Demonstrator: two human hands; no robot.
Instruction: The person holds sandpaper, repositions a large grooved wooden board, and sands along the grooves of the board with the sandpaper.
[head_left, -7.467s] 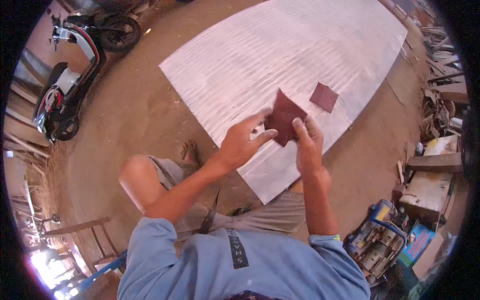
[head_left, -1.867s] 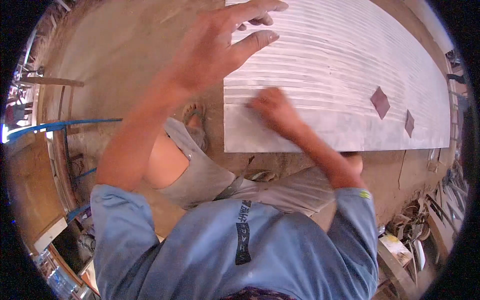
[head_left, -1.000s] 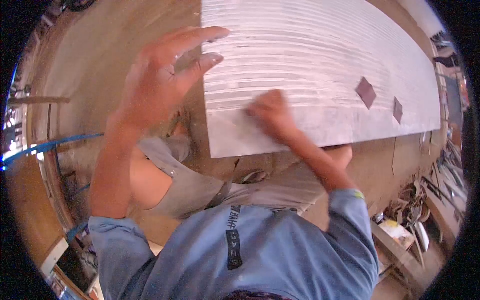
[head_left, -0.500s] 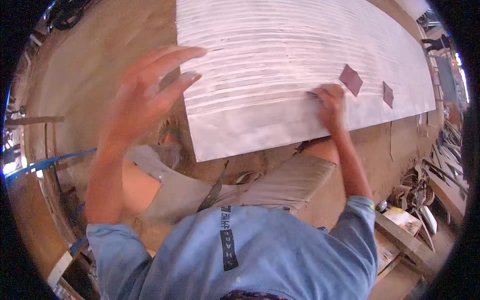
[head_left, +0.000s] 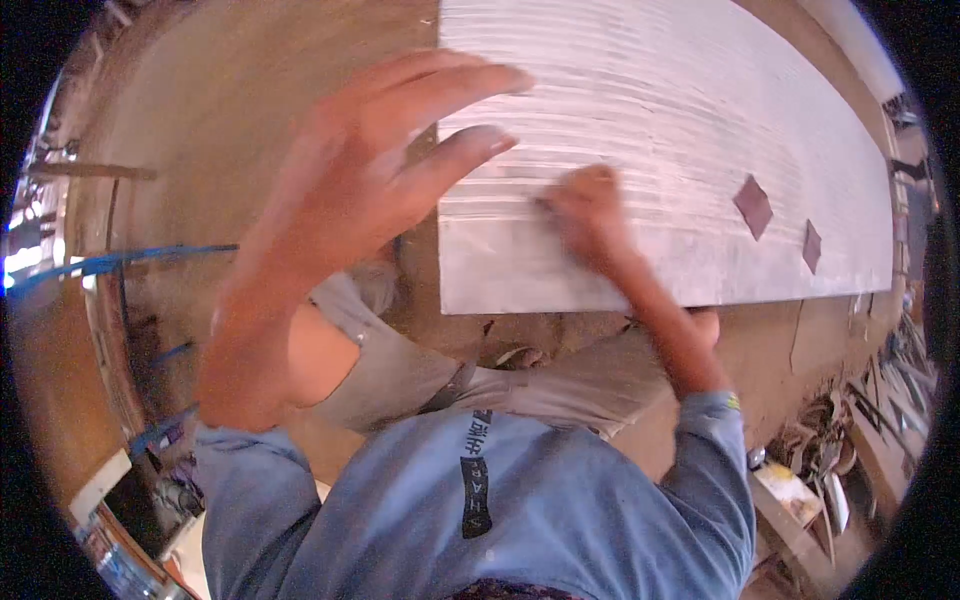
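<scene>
A white panel (head_left: 700, 265) with long parallel grooves lies in front of me, its near border flat and smooth. My right hand (head_left: 590, 215) is closed and pressed on the panel near its left end, blurred by motion. A dark edge shows under its fingers, apparently a piece of sandpaper, mostly hidden. My left hand (head_left: 400, 150) hovers at the panel's left edge, holding nothing, thumb and fingers apart. Two dark reddish squares, which look like sandpaper, lie on the panel farther right: a larger piece (head_left: 753, 208) and a smaller piece (head_left: 812, 247).
My bent legs in grey shorts (head_left: 400, 365) are under the panel's near edge. Brown ground (head_left: 240, 130) lies to the left, with a blue bar (head_left: 150, 260) at the side. Scrap pieces and a timber beam (head_left: 795, 520) are at the lower right.
My right hand has slid left along the panel toward its left end. My left hand stays raised and open, and the view has shifted.
</scene>
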